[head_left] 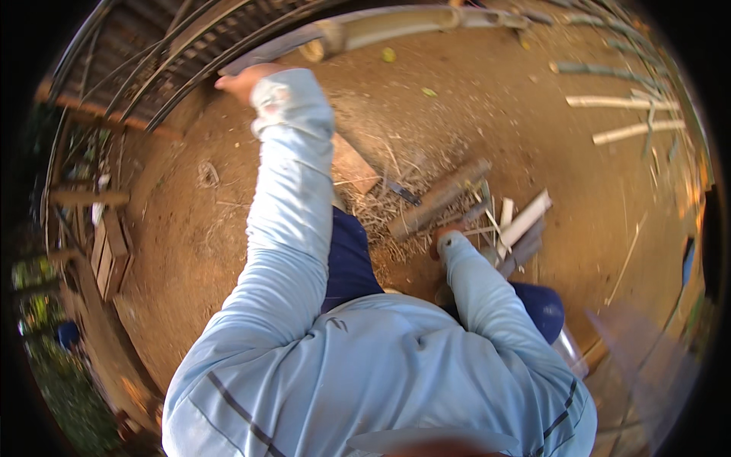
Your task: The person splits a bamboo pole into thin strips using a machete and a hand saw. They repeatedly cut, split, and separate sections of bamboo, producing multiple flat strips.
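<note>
My left arm stretches far forward, and my left hand (247, 81) is at the near left end of a long grey piece (270, 50), seemingly closed round it. Blur hides the exact grip. Just beyond lies a pale bamboo pole (392, 29). Low down, my right hand (446, 236) is closed beside a short brown log (442, 199); its fingers are partly hidden, and I cannot make out what they hold. A dark-bladed knife (403, 192) lies on shavings (373, 217), near a flat reddish-brown board (354, 164).
Split wood pieces (525, 221) and thin sticks lie right of my right hand. Cut poles (636, 129) rest on the dirt floor at far right. A slatted wooden structure (152, 65) stands at upper left, with a wooden box (110, 255) at the left.
</note>
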The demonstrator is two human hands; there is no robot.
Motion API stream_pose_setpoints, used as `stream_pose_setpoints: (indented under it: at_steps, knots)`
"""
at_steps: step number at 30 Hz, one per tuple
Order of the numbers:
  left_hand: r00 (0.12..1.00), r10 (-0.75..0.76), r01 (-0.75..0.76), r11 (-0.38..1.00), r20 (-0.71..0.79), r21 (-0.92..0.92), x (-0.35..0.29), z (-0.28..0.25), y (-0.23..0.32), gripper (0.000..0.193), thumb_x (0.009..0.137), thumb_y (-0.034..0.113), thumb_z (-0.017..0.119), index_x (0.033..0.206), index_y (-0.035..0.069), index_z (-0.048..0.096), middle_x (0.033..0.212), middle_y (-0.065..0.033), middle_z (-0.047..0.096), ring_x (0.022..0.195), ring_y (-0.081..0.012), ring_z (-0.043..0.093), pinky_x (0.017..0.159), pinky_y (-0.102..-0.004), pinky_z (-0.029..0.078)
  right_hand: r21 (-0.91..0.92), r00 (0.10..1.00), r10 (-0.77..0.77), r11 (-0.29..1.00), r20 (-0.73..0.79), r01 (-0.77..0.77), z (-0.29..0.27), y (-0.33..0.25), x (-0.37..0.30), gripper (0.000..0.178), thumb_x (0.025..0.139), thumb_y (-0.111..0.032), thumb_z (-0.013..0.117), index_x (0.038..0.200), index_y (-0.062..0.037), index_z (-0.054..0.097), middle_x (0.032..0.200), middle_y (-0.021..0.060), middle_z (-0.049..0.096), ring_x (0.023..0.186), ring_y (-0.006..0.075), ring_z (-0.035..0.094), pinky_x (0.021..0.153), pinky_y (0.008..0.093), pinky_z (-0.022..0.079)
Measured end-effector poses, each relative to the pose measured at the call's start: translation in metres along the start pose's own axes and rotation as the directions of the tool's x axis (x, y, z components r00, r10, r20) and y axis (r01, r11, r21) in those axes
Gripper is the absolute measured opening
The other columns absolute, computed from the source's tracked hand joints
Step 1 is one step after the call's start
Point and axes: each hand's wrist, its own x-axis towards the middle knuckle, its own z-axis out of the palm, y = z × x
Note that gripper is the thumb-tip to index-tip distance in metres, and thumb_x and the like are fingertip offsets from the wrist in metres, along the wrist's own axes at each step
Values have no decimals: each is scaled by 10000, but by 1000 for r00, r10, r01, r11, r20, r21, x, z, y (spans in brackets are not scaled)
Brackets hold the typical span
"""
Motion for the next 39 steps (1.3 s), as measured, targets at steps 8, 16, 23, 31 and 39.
stream_pose_setpoints:
  at_steps: [8, 16, 23, 31, 39]
  knots:
    - [964, -54, 112, 970, 259, -217, -36, -26, 20, 512, 965, 475, 447, 1315, 113, 541, 1301, -125, 574, 1164, -294, 539, 919, -528, 461, 664, 969, 246, 727, -17, -173, 9, 20, 9, 873, 810, -367, 766, 1517, -112, 320, 1466, 190, 491, 1367, 364, 450, 1160, 516, 287]
    - [903, 36, 133, 924, 429, -358, -61, -36, 27, 593, 973, 584, 427, 1357, 137, 498, 1310, -62, 545, 1111, -216, 517, 891, -432, 434, 994, 865, 501, 95, 4, -59, -44, 14, -47, 951, 831, -277, 757, 1563, -89, 179, 1467, 245, 465, 1369, 384, 436, 1174, 483, 279]
    - [673, 277, 41, 912, 686, -409, -132, -44, 40, 684, 972, 684, 415, 1300, 99, 549, 1241, -39, 577, 1093, -177, 510, 945, -379, 371, 894, 792, 548, -161, -271, 418, -30, 21, 9, 1076, 807, -267, 780, 1564, -8, 61, 1497, 293, 392, 1408, 381, 370, 1179, 416, 285]
    - [634, 367, -54, 899, 681, -435, -169, -46, 36, 452, 1034, 485, 481, 1137, 49, 541, 1057, -68, 597, 993, -174, 549, 927, -353, 435, 756, 789, 338, -258, -513, 602, -82, 30, -54, 1047, 836, -184, 778, 1584, -182, 46, 1041, 143, 646, 768, 212, 626, 540, 350, 475]
    - [916, 69, -7, 987, 396, -158, -149, -28, 29, 881, 919, 655, 554, 1421, -54, 404, 1420, -233, 465, 1260, -306, 512, 1058, -412, 421, 542, 562, 110, -171, -820, 823, -71, 42, -233, 862, 872, -177, 740, 1535, 18, 224, 1001, 115, 675, 899, 184, 649, 793, 311, 521]
